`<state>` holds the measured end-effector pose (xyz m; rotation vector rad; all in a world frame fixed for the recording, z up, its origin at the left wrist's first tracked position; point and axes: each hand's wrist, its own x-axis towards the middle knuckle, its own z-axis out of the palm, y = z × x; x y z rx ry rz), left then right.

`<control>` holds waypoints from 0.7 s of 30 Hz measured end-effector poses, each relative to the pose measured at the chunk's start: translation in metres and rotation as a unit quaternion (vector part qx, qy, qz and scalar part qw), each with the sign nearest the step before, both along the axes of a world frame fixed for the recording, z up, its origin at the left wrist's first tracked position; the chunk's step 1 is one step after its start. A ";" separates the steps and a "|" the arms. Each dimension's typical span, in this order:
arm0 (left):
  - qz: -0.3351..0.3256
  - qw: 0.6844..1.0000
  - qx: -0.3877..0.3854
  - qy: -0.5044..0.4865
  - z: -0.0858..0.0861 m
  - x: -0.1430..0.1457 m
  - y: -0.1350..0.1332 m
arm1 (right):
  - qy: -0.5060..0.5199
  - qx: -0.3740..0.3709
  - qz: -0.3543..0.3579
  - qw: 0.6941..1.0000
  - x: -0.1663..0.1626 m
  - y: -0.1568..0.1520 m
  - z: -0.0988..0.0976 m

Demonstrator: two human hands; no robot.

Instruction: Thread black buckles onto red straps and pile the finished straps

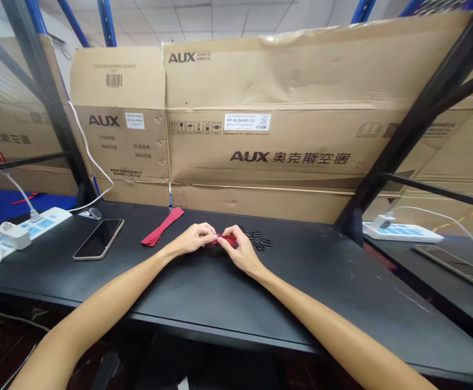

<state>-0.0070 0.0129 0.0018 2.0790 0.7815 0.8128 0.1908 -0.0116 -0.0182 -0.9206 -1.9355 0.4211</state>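
Note:
Both my hands meet over the middle of the black table [204, 292]. My left hand [194, 238] and my right hand [240, 250] are closed, pinching a small red strip [225, 239] between their fingertips. A pile of long red strips [161, 227] lies just left of my left hand. Several small black rings [258, 240] lie scattered right behind my right hand.
A smartphone [98, 239] lies face up at the left, beside a white power strip [21, 230] with plugs and cables. Large AUX cardboard boxes [269, 119] wall off the back. A black rack post [407, 135] slants at right, with another power strip [401, 232] beyond it.

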 end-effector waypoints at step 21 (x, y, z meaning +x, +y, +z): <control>0.080 0.973 0.202 0.073 -0.001 0.010 -0.012 | 0.076 -0.226 0.154 0.959 0.007 0.010 0.006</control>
